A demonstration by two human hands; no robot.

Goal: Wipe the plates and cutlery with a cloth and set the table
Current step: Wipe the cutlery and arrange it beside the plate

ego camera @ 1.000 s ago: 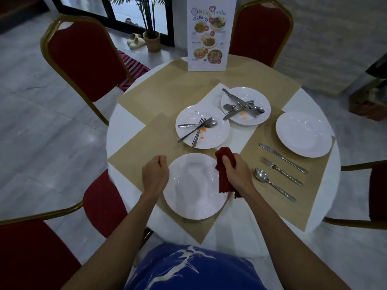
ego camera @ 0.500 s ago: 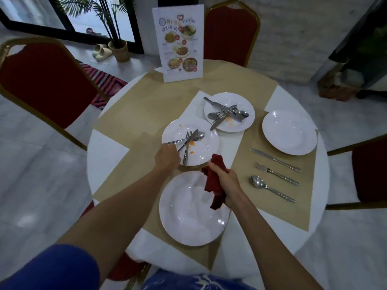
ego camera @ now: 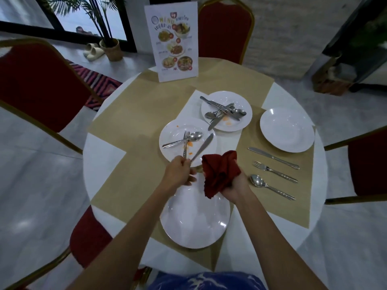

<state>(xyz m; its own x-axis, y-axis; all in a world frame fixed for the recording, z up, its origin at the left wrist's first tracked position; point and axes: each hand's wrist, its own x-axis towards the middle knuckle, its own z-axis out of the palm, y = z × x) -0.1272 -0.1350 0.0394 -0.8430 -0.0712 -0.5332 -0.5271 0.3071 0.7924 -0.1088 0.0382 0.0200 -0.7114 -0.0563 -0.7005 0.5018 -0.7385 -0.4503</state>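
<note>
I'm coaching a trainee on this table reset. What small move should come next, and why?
Probably bring the knife into the red cloth and wipe its blade. The left hand grips its handle over the stained plate, and the right hand holds the cloth bunched beside it.

**Entry: person, 1 off.** Head-cam view, 2 arms and a strip of clothing only.

- Left forearm (ego camera: 125, 237): uncovered from wrist to frame edge, slim; wide-angle lens stretches it.
- Right forearm (ego camera: 272, 237): as above, uncovered to frame edge.
- Left grip (ego camera: 180, 174): bare; back of hand and knuckles face cam.
- Right grip (ego camera: 234, 186): bare; wrist and heel of hand face cam, digits mostly hidden.
- Garment (ego camera: 207, 282): 1 pc, mid-blue fabric w/ white streaky print, btm centre btwn the 2 arms. Only top strip in frame; type can't be told. Slight blur, print motif unreadable.
</note>
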